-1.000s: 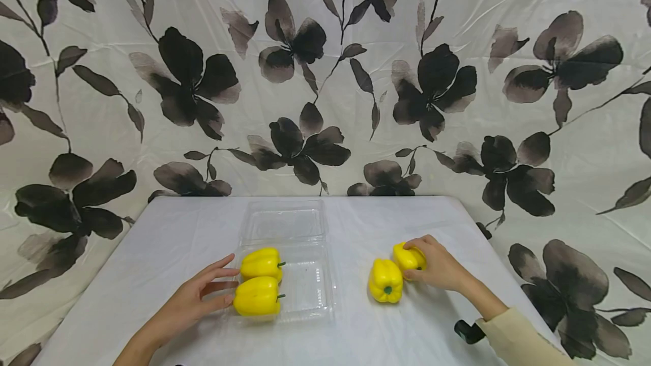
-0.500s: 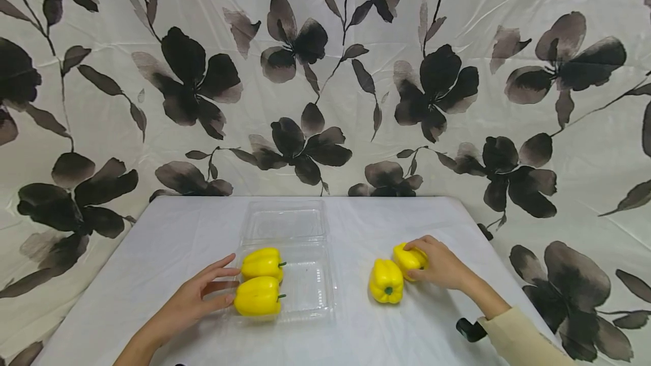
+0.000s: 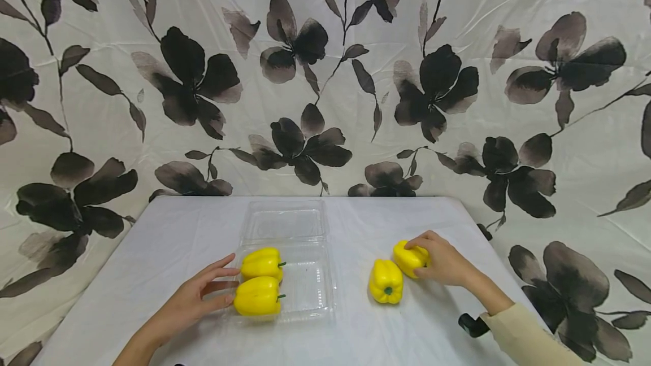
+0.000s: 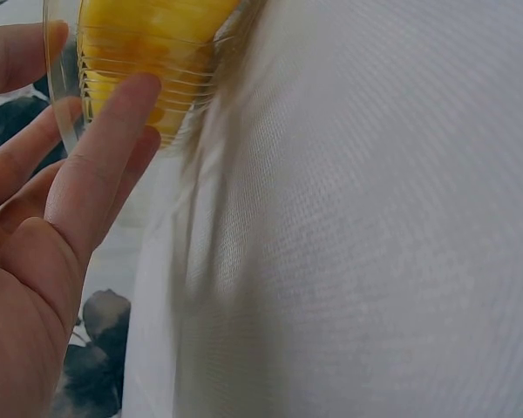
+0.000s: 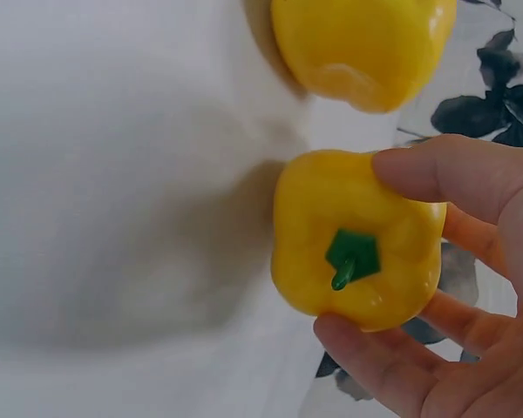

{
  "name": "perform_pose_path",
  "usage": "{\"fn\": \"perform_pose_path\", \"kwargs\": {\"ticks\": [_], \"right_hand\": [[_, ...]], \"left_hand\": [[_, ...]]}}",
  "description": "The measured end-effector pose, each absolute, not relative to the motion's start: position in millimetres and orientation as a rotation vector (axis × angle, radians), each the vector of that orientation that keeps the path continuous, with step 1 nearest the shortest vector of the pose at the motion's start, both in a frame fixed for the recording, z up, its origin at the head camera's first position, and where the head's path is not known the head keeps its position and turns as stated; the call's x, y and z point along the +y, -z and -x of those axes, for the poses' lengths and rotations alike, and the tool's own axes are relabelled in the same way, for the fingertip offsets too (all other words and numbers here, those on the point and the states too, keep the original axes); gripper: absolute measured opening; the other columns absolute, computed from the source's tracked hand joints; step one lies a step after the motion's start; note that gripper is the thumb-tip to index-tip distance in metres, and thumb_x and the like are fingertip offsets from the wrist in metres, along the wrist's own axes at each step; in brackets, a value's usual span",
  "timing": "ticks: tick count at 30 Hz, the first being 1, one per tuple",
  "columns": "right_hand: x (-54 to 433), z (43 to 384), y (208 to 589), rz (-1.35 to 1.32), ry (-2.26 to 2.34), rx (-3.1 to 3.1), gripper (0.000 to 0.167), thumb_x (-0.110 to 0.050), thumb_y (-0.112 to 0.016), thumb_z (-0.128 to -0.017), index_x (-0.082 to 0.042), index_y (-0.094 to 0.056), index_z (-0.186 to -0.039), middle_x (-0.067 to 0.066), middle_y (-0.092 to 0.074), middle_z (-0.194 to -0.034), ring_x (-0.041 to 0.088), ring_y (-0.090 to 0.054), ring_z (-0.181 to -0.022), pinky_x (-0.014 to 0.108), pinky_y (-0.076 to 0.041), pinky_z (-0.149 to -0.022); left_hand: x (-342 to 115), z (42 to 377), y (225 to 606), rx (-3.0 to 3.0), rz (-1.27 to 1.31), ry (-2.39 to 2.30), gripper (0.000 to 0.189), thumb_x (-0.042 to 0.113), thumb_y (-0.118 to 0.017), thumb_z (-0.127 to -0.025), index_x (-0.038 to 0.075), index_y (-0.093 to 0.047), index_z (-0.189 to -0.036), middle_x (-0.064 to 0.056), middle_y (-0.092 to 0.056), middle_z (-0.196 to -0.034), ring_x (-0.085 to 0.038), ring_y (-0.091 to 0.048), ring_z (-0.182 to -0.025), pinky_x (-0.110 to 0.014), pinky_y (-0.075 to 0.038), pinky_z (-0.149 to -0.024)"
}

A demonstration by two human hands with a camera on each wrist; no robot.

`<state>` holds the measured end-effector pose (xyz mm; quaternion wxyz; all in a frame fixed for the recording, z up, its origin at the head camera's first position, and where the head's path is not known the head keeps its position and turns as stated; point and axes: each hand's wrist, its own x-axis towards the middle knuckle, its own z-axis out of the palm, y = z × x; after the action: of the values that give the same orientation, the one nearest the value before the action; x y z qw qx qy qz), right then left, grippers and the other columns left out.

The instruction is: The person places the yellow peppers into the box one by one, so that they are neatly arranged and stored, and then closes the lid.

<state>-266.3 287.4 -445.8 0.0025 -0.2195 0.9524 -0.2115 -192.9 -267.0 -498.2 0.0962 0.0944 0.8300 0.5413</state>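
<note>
A clear plastic clamshell box [image 3: 307, 284] lies with its lid [image 3: 285, 223] folded back. Two yellow bell peppers [image 3: 260, 263] sit side by side in its left part, green stems pointing right. My left hand [image 3: 190, 298] rests at the box's left side, its fingers loosely extended; in the left wrist view the fingertips are against the clear ribbed wall [image 4: 187, 65]. On the right, my right hand [image 3: 445, 261] grips another bell pepper [image 5: 357, 209] between thumb and fingers, its green stem facing the right wrist camera. A further bell pepper [image 3: 386, 281] stands just left of the gripped one.
A white cloth covers the table [image 3: 351, 326]. Behind it hangs a pale curtain [image 3: 376, 151] with dark flowers. Beside the beige right sleeve [image 3: 529, 332] is a small black object [image 3: 473, 325].
My right hand and its bell pepper have shifted very slightly up and away from the neighbouring pepper. The left hand and the peppers in the box stay as they were.
</note>
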Motion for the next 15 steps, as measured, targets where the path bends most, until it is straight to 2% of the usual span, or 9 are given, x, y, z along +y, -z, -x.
{"fn": "perform_pose_path", "kwargs": {"ticks": [6, 12, 15], "right_hand": [[283, 269, 435, 0.793, 0.685, 2.997, 0.048, -0.009, -0.089, -0.081, -0.008, -0.074, -0.126, 0.013, -0.062, -0.123, 0.031, -0.062, -0.112, 0.054, -0.057, -0.099], [270, 271, 422, 0.846, 0.686, 2.982, 0.048, -0.007, -0.086, -0.083, -0.01, -0.073, -0.129, 0.011, -0.062, -0.125, 0.021, -0.06, -0.103, 0.036, -0.056, -0.084], [263, 273, 416, 0.865, 0.685, 2.972, 0.048, -0.008, -0.086, -0.084, -0.01, -0.073, -0.13, 0.011, -0.061, -0.125, 0.02, -0.059, -0.1, 0.032, -0.055, -0.08]], "left_hand": [[-267, 194, 499, 2.453, -0.273, -1.609, 0.057, 0.032, -0.082, -0.095, 0.015, -0.062, -0.145, -0.011, -0.021, -0.177, -0.042, -0.057, -0.138, -0.033, -0.061, -0.1], [-267, 193, 498, 2.461, -0.277, -1.602, 0.056, 0.032, -0.082, -0.095, 0.015, -0.062, -0.144, -0.011, -0.021, -0.177, -0.042, -0.057, -0.138, -0.032, -0.06, -0.1], [-266, 194, 498, 2.462, -0.274, -1.6, 0.056, 0.032, -0.082, -0.095, 0.015, -0.062, -0.144, -0.011, -0.021, -0.177, -0.042, -0.057, -0.138, -0.033, -0.06, -0.1]]}}
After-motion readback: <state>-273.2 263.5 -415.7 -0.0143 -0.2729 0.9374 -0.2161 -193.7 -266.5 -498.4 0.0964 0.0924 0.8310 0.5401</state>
